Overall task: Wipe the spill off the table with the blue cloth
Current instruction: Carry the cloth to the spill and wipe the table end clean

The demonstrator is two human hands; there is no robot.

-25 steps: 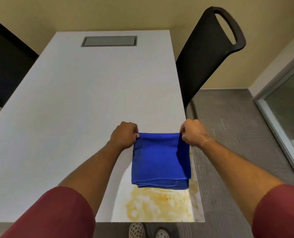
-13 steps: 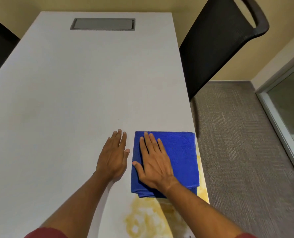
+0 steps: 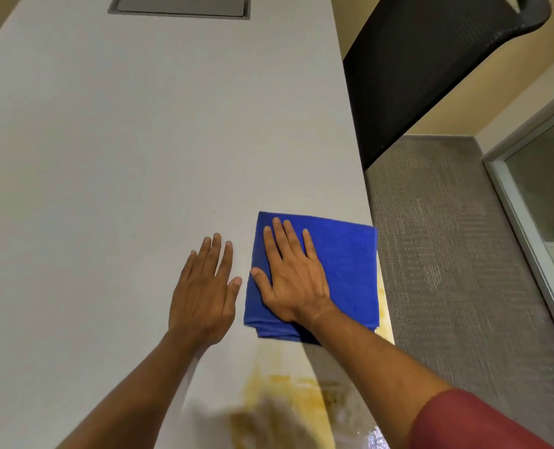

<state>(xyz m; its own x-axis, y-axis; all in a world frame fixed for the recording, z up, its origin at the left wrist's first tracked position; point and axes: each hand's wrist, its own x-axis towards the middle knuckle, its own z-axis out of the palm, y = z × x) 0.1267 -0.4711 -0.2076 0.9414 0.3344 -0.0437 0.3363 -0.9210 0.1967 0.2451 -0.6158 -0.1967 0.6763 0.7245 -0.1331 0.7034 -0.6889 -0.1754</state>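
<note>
A folded blue cloth (image 3: pixel 346 270) lies flat on the white table (image 3: pixel 123 157) near its right edge. My right hand (image 3: pixel 291 277) rests palm down on the cloth's left half, fingers spread. My left hand (image 3: pixel 206 286) lies flat on the bare table just left of the cloth, not touching it. A yellow-brown spill (image 3: pixel 278 400) spreads over the table's near right corner, below the cloth and partly under my right forearm. A thin streak of spill runs along the table edge right of the cloth.
A black chair (image 3: pixel 431 69) stands at the table's right side, further back. A grey hatch (image 3: pixel 181 6) is set into the tabletop at the far end. Grey carpet (image 3: pixel 447 254) and a glass panel (image 3: pixel 547 196) lie to the right.
Both hands let go of the cloth's far corners and went flat, right hand onto the cloth, left hand onto the table. The view has since drawn closer to the table.
</note>
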